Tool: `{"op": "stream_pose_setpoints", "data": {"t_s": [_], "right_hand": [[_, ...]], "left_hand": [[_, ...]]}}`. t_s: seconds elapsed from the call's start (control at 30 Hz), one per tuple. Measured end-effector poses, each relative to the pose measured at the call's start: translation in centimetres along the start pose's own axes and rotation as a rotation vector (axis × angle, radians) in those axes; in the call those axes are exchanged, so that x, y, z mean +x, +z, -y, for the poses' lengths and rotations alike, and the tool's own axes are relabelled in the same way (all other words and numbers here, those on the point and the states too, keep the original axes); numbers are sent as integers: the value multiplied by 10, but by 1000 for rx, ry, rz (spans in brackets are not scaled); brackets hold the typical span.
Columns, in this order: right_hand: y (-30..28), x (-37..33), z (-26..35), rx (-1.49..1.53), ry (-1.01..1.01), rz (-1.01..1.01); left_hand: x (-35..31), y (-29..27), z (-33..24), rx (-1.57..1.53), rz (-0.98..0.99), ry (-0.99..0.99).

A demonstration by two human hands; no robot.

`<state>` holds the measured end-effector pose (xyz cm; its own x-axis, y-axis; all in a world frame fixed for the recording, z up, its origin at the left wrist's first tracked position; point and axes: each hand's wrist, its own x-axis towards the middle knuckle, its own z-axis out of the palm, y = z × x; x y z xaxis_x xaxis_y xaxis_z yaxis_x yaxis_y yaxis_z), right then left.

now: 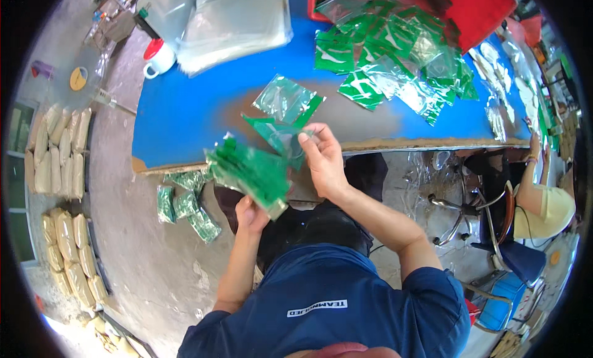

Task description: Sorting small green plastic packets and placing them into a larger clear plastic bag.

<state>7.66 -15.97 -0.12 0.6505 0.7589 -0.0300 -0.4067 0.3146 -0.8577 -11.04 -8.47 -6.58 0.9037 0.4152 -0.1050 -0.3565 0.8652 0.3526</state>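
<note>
A stack of green plastic packets [250, 176] rests in my left hand [251, 214], fingers closed on its lower end just off the table's front edge. My right hand [322, 157] pinches a single green-and-clear packet [278, 135] by its right end, above the edge. Behind it another clear packet with a green border [286, 100] lies flat on the blue table [204, 105]. What the packets contain, if anything, I cannot make out. Part of the left hand's fingers is hidden beneath the stack.
A heap of green packets [395, 55] spills from a red tray [482, 12] at the far right. Clear bags [238, 30] and a white mug [159, 56] stand far left. Bundled packets [188, 203] lie below the edge. A co-worker [543, 203] sits at right.
</note>
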Motion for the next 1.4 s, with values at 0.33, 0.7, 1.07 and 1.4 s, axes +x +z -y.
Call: {"op": "stream_pose_setpoints", "data": {"t_s": [0.33, 0.7, 1.07, 1.4], "right_hand": [[19, 4, -7, -102, 211, 365], [34, 61, -33, -1306, -788, 336], [2, 127, 15, -1169, -794, 12], [-35, 31, 9, -1304, -694, 614]], "left_hand": [[-10, -7, -13, 104, -134, 218], [-46, -19, -54, 292, -377, 370], [-26, -12, -23, 210, -408, 219], [-42, -52, -16, 101, -94, 101]]}}
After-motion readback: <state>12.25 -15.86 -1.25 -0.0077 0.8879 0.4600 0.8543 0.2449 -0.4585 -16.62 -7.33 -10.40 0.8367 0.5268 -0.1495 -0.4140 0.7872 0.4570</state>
